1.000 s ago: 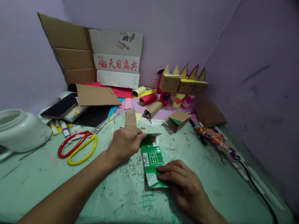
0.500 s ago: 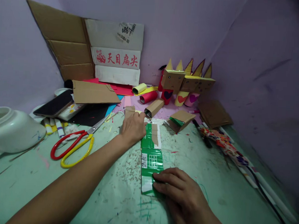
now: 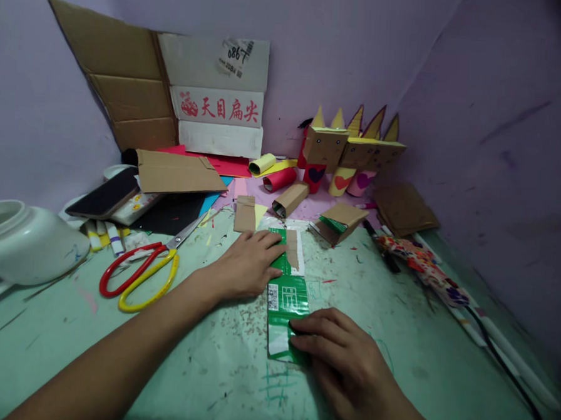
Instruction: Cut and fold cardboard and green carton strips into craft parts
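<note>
A long strip of cardboard (image 3: 287, 301) with a green and white printed side up lies upright to me in the middle of the table. My left hand (image 3: 247, 264) rests on its upper left part, fingers spread and lying flat. At the lower right edge of the strip, my right hand (image 3: 343, 357) has its fingertips on top, with the thumb out of sight; it appears to grip that edge. Just beyond my left hand lies a small brown cardboard piece (image 3: 245, 215). Past the strip's far end sits a folded cardboard tube (image 3: 290, 200).
Scissors (image 3: 155, 269) with red and yellow handles lie left, beside a white pot (image 3: 29, 247). An open cardboard box piece (image 3: 340, 224) sits right of the strip. Box-headed figures (image 3: 325, 150) stand at the back. A patterned glue gun (image 3: 423, 267) with a cord lies right.
My left hand has come back from the small brown cardboard piece and now lies on the green strip, leaving that piece uncovered. My right hand stays at the strip's lower edge.
</note>
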